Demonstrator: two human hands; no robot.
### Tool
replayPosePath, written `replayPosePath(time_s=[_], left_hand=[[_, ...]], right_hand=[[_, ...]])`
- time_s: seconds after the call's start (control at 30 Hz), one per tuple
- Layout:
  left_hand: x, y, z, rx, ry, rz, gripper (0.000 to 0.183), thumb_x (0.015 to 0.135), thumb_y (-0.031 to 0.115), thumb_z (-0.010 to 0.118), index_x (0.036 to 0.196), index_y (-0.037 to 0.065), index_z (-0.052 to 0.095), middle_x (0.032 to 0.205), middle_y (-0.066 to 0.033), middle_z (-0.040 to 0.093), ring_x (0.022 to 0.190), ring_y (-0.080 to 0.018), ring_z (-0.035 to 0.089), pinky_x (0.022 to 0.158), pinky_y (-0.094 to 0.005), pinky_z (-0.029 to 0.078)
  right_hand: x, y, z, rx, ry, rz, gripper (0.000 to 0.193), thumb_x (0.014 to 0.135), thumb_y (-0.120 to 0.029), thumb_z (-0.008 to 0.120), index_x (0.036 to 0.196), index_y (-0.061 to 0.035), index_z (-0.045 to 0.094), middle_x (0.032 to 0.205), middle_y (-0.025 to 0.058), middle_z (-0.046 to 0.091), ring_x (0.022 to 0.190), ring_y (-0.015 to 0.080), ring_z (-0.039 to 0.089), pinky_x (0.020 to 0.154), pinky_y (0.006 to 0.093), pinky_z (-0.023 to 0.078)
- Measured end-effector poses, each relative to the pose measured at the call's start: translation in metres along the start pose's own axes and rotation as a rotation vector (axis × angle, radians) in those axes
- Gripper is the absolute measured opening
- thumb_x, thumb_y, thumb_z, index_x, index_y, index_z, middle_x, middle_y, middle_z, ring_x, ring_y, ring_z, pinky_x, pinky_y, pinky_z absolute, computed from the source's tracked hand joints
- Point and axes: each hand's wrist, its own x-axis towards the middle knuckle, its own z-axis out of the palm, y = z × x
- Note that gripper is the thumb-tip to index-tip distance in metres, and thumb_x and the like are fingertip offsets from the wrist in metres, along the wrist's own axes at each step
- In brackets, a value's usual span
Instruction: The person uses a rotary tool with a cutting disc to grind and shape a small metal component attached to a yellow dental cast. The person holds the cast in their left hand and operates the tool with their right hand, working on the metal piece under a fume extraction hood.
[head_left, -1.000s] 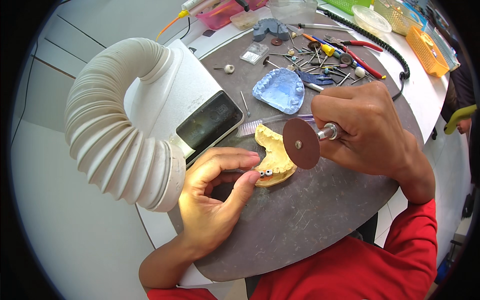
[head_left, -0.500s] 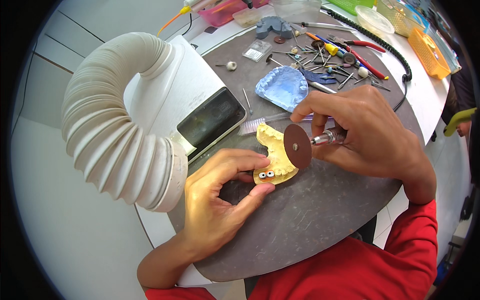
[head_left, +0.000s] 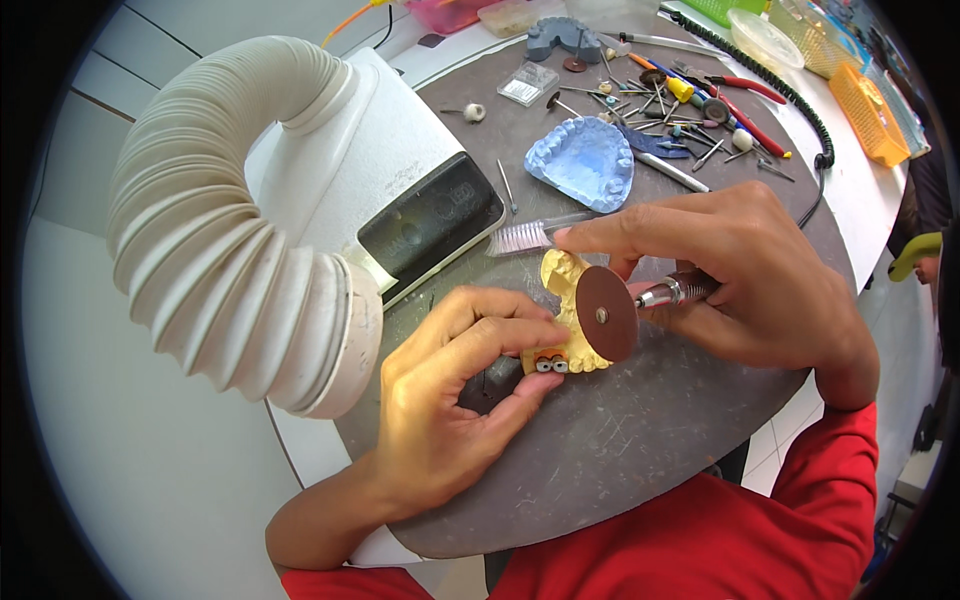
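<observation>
My left hand (head_left: 450, 400) grips a yellow plaster dental cast (head_left: 562, 290) at its near left end, fingers on top and thumb at the front edge. Two small grey-white ring-like pieces (head_left: 552, 366) sit in orange material on the cast, just by my thumb. In my right hand (head_left: 755, 285) is a rotary handpiece (head_left: 672, 291), carrying a large brown disc (head_left: 607, 315). The disc stands upright in front of the cast's right side, hiding part of it; whether they touch I cannot tell. My right index finger reaches over the cast's far end, next to a clear-handled brush (head_left: 522, 238).
A pale blue dental cast (head_left: 580, 165) lies beyond my hands, near scattered rotary bits (head_left: 660, 105) and red-handled pliers (head_left: 750, 90). At left, a ribbed white hose (head_left: 215, 240) arches over a white box with a dark window (head_left: 432, 220). An orange basket (head_left: 868, 115) stands far right.
The yellow cast has tipped in my left hand, so its tooth row faces differently. My right index finger has come down toward its far end. The whole view has shifted slightly.
</observation>
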Motion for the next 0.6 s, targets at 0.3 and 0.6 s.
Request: replayPosePath(time_s=[0.3, 0.6], left_hand=[[-0.0017, 0.0050, 0.0031, 0.040, 0.021, -0.035, 0.036, 0.064, -0.004, 0.082, 0.098, 0.002, 0.072, 0.101, -0.0122, 0.063, 0.095, -0.0228, 0.063, 0.084, -0.0316, 0.050], [-0.0029, 0.0036, 0.0006, 0.053, 0.010, -0.019, 0.033, 0.067, -0.001, 0.081, 0.098, 0.001, 0.072, 0.101, -0.0125, 0.063, 0.094, -0.0229, 0.063, 0.084, -0.0314, 0.049]], right_hand=[[0.0003, -0.0038, 0.0041, 0.037, 0.019, -0.011, 0.064, 0.058, 0.003, 0.069, 0.121, -0.0070, 0.066, 0.086, 0.0120, 0.069, 0.075, 0.0284, 0.068, 0.065, 0.0335, 0.053], [0.0017, -0.0045, 0.0060, 0.026, 0.023, -0.021, 0.064, 0.057, 0.002, 0.069, 0.120, -0.0072, 0.067, 0.086, 0.0119, 0.068, 0.075, 0.0293, 0.068, 0.064, 0.0341, 0.052]])
